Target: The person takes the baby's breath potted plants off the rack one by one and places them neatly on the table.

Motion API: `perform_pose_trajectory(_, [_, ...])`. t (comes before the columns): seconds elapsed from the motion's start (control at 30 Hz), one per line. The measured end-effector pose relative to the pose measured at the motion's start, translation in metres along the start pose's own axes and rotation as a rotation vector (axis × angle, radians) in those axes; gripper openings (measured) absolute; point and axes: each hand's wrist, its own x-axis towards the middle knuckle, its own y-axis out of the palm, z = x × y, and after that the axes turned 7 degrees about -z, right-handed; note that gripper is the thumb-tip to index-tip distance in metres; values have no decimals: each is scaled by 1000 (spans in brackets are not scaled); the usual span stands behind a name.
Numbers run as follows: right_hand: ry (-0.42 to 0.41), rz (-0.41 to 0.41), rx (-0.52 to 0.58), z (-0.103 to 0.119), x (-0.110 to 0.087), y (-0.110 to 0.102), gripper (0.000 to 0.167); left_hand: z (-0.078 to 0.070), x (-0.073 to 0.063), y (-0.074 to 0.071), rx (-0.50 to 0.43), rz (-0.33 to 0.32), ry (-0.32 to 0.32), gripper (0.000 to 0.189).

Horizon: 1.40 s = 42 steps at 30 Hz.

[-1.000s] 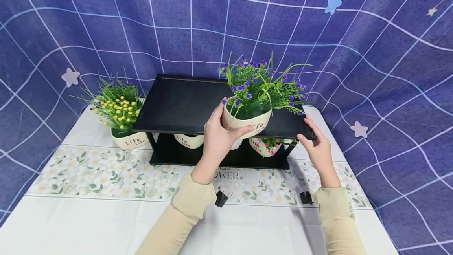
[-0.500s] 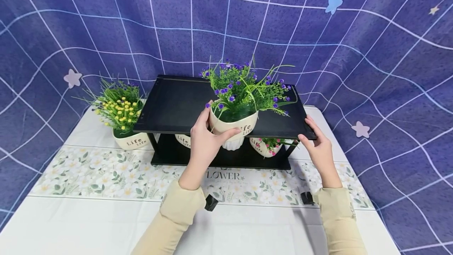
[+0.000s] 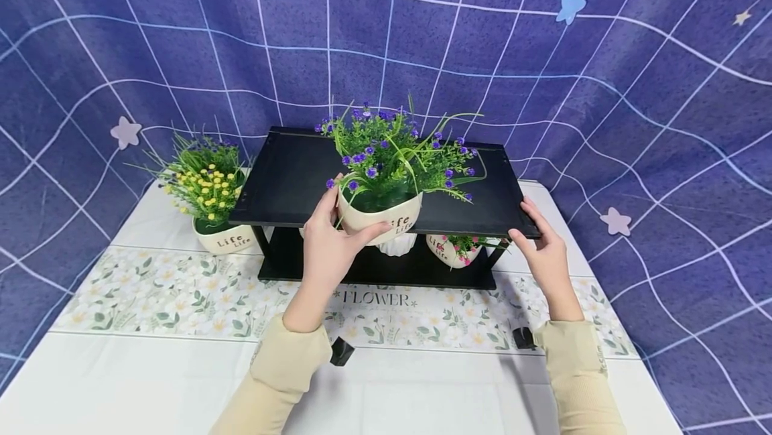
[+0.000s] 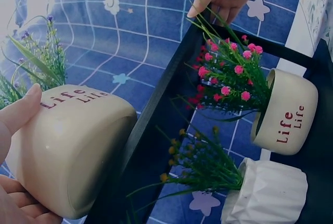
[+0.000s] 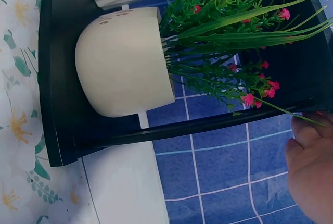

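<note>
My left hand [image 3: 328,251] grips a cream "Life Life" flowerpot [image 3: 378,219] of purple flowers and grass, thumb across its front and fingers at its left side. The pot stands upright over the front of a black two-tier shelf [image 3: 283,183], and its underside shows beside the board's edge in the left wrist view. At the shelf's front right corner, my right hand [image 3: 545,257] holds the top board, thumb at the front edge and fingers along the side. On the lower tier sit a pink-flowered pot [image 4: 289,114] and a white fluted pot [image 4: 270,193] with orange flowers.
Left of the shelf, a cream pot with yellow flowers [image 3: 211,183] stands on the white table [image 3: 422,388]. Another cream pot on the lower tier is mostly hidden behind my left hand. A floral strip [image 3: 181,294] runs before the shelf, and a blue grid curtain [image 3: 362,26] hangs behind.
My left hand has carried the purple-flowered pot leftward along the shelf's front, uncovering more of the white pot below. My right hand has kept its place at the corner.
</note>
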Motion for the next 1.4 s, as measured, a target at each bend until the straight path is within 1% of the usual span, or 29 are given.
perform_pose_trajectory(0.23, [3, 4, -7, 0, 1, 0, 52, 1, -2, -13, 2, -18, -17, 85])
perform_pose_trajectory(0.33, [1, 2, -6, 0, 1, 0, 52, 2, -2, -18, 3, -19, -40, 88])
perform_pose_trajectory(0.53, [1, 5, -2, 1, 1, 1, 51, 6, -1, -31, 31, -18, -129, 95])
perform_pose_trajectory(0.6, [2, 6, -3, 2, 2, 1, 52, 7, -1, -36, 25, -16, -157, 95])
perform_pose_trajectory(0.73, [5, 4, -5, 2, 2, 1, 52, 8, -1, -47, 1, -6, -238, 95])
perform_pose_trajectory(0.83, [10, 6, -8, 3, 2, 1, 51, 8, 1, -56, 0, -14, -271, 95])
perform_pose_trajectory(0.87, [12, 7, -10, 3, 2, 1, 51, 8, 2, -59, 3, -19, -273, 95])
perform_pose_trajectory(1.1, [2, -4, -5, 1, 2, 0, 51, 13, 6, -74, -4, -52, -190, 85])
perform_pose_trajectory(1.23, [-1, -4, -6, 0, 2, 0, 51, 15, 6, -83, 29, -52, -195, 86])
perform_pose_trajectory(1.4, [-1, 0, -1, 0, 1, 0, 51, 15, 7, -95, 34, -44, -211, 84])
